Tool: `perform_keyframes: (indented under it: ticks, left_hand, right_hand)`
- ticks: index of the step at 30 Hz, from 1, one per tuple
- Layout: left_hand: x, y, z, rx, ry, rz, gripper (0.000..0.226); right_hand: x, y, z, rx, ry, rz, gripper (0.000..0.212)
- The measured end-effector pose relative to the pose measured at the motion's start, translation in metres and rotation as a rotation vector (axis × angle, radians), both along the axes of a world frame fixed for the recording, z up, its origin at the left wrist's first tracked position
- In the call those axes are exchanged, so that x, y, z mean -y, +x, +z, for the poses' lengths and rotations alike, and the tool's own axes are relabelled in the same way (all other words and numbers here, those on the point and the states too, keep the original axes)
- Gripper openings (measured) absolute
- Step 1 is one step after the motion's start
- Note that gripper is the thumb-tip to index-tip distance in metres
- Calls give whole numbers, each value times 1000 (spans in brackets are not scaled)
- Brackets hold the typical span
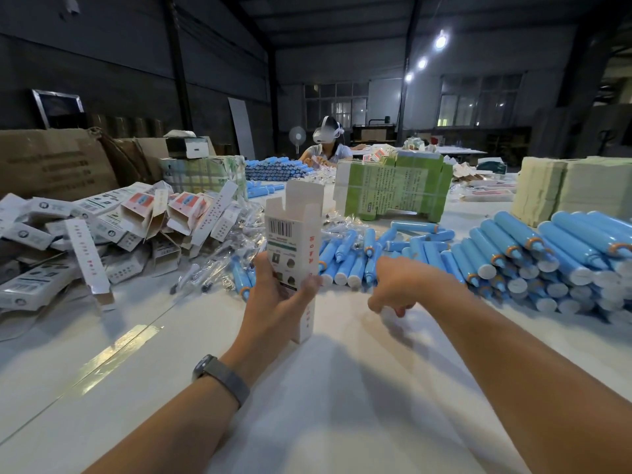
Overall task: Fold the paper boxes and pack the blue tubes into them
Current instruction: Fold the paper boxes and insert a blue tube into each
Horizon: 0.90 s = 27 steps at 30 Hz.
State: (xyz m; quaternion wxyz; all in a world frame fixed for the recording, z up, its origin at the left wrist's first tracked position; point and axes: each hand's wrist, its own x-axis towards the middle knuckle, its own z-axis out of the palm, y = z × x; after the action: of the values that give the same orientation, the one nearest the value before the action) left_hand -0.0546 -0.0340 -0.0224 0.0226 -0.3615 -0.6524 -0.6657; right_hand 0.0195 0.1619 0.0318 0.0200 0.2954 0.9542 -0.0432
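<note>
We hold one tall white printed paper box (293, 234) upright in our left hand (278, 289), thumb on the near face, fingers wrapped round the far side. Its top flaps stand open and its lower end reaches down towards the white tabletop (307, 388); whether it touches we cannot tell.

Our right hand (393, 285) hangs palm-down, just above the table, in front of the loose scatter of blue plastic tubes with white caps (349, 261). Fingers curl loosely downward. Motion blur under the fingertips; we cannot tell whether anything is pinched there.

Step in hand, as we judge it: the box is formed and open, and we are fetching a tube to load.

More tubes lie stacked in a neat pile to the right (547, 261). A heap of erected white boxes (113, 234) lies to the left, with clear plastic sachets (219, 261) beside it.

Next move calls for one tube lifted clear of its neighbours, turned end-on, and lined up with the open mouth. Left hand must keep the box square so the walls do not collapse. Then the flaps need tucking.
</note>
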Motion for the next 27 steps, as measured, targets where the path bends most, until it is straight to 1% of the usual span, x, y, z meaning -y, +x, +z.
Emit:
perform_keyframes:
  ticks: [1, 3, 5, 6, 10, 12, 14, 16, 18, 21, 23, 24, 25, 27]
  left_hand:
    - [-1, -1, 0, 28, 19, -20, 35]
    - [-2, 0, 2, 63, 45, -42, 35]
    - [-1, 2, 4, 43, 54, -37, 39]
    - [-1, 3, 5, 27, 50, -37, 38]
    - [-2, 5, 5, -19, 28, -42, 27]
    - [-2, 5, 6, -77, 10, -17, 31]
    - [-2, 3, 7, -114, -2, 28, 32]
    - [-2, 0, 7, -122, -34, 71, 30]
    - [-2, -4, 7, -122, -66, 111, 29]
    - [0, -7, 7, -146, -65, 152, 30]
    - [1, -7, 8, -161, -52, 165, 31]
    - [1, -7, 8, -169, -48, 168, 32]
    - [1, -6, 8, -176, -48, 170, 33]
    - [1, -5, 8, -198, -57, 168, 35]
  right_hand:
    - [-1, 0, 2, 14, -33, 0, 33]
    - [-3, 0, 0, -47, 5, -29, 44]
    - [-6, 1, -8, -120, 55, -69, 45]
    - [-8, 1, -10, -143, 29, -84, 45]
    - [-12, 5, -7, -198, -199, -114, 39]
    - [-15, 7, -1, -285, -367, -131, 38]
    - [-14, 9, 11, -438, -539, -110, 38]
    - [-4, 12, 28, -668, -747, -60, 35]
    - [12, 16, 45, -914, -948, 71, 33]
    - [37, 24, 67, -1200, -1107, 277, 27]
    - [49, 29, 77, -1332, -1148, 338, 24]
    - [53, 30, 81, -1381, -1132, 355, 26]
    - [57, 31, 82, -1419, -1078, 371, 28]
    - [63, 32, 81, -1472, -896, 397, 38]
